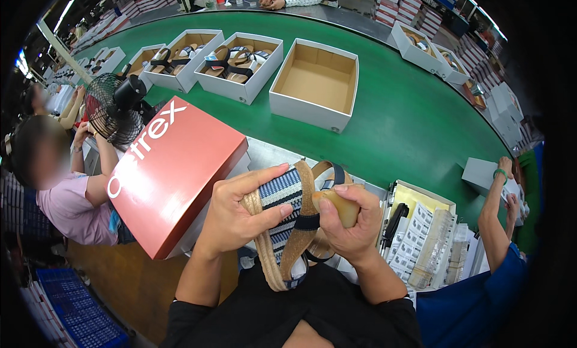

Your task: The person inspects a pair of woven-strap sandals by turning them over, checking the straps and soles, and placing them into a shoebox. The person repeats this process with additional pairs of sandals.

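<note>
We have the striped wedge sandal in front of our chest, its long axis running roughly from our body toward the green table, the rope-edged sole on the left. Our left hand pinches it from that side, thumb and fingers parted only by its thickness, while our right hand curls tightly round a yellowish block. That block sits at the sandal's right-hand brown edge, apparently touching, though we cannot be certain.
</note>
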`<state>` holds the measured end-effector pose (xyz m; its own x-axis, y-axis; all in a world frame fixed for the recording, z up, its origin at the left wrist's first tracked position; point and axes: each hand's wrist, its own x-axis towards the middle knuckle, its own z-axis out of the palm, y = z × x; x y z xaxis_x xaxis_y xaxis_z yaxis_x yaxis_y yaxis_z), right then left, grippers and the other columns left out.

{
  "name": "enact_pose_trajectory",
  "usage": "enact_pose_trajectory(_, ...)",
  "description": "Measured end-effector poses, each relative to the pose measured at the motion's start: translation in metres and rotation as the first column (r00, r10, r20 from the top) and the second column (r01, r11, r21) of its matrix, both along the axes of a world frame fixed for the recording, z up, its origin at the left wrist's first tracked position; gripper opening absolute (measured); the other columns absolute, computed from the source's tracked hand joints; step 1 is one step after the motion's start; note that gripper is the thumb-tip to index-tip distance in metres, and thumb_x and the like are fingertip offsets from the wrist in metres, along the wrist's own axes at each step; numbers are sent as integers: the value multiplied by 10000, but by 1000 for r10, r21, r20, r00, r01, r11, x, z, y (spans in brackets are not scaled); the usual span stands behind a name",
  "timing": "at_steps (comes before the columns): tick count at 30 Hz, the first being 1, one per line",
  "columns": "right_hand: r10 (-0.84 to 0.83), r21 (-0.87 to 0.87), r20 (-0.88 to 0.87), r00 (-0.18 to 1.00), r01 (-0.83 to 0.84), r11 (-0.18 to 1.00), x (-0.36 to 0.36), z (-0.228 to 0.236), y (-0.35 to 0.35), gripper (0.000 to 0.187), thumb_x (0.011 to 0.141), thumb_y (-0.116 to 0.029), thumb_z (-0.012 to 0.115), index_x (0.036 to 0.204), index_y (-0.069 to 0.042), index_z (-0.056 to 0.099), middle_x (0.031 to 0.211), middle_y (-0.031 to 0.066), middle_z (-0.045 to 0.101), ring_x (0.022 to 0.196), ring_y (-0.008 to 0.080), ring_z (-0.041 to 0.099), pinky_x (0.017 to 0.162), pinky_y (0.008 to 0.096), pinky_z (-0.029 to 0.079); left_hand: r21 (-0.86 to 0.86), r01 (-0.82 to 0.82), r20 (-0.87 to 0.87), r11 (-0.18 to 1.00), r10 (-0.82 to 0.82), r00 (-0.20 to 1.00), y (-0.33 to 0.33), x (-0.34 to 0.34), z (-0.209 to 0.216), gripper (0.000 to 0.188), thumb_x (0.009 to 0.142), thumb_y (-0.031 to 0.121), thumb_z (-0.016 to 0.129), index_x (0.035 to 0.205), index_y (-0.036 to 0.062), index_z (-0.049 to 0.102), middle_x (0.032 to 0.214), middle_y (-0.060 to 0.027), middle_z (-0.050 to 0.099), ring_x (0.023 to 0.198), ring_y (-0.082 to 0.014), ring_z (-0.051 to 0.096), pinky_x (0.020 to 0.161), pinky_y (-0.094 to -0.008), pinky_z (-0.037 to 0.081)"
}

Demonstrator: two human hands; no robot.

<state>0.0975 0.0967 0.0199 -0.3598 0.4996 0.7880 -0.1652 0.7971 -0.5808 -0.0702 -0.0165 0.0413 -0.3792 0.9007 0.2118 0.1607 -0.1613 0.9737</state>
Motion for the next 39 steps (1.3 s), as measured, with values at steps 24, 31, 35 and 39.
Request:
enact_pose_trajectory(24, -52, 92, -4, 999, 52, 994, 3, 8, 2, 374, 805, -11, 769, 1107, -21, 549, 815, 148, 688, 623, 200, 664, 555, 275, 522, 328, -48, -565, 943, 237, 790, 2, 4, -2, 543, 620, 141, 862, 1146, 91, 734, 1131, -150, 710, 846, -263, 728, 705, -314, 583)
enact_pose_trajectory(31, -61, 70, 100, 993, 54, 996, -5, 33, -2, 317, 825, 24, 726, 1087, -17, 552, 847, 117, 634, 679, 172, 618, 603, 273, 492, 400, 9, -647, 916, 276, 711, -1, 1, -6, 508, 613, 136, 847, 1107, 85, 738, 1134, -149, 710, 845, -251, 732, 685, -298, 584)
enact_pose_trajectory(35, -91, 14, 232, 969, 90, 996, -18, 52, 8, 266, 839, 8, 716, 1078, 0, 598, 869, 140, 674, 707, 218, 681, 618, 296, 532, 411, 112, -741, 905, 260, 619, -3, 7, -11, 537, 596, 147, 847, 1121, 118, 736, 1148, -140, 707, 893, -255, 730, 714, -305, 593)
enact_pose_trajectory(39, -16, -363, 272, 962, 118, 925, -15, 50, 8, 225, 927, -34, 646, 1135, -4, 565, 964, 110, 662, 685, 150, 663, 604, 251, 508, 416, 101, -752, 903, 280, 597, -5, 10, -24, 549, 587, 125, 841, 1126, 141, 735, 1160, -132, 702, 957, -264, 721, 758, -314, 598)
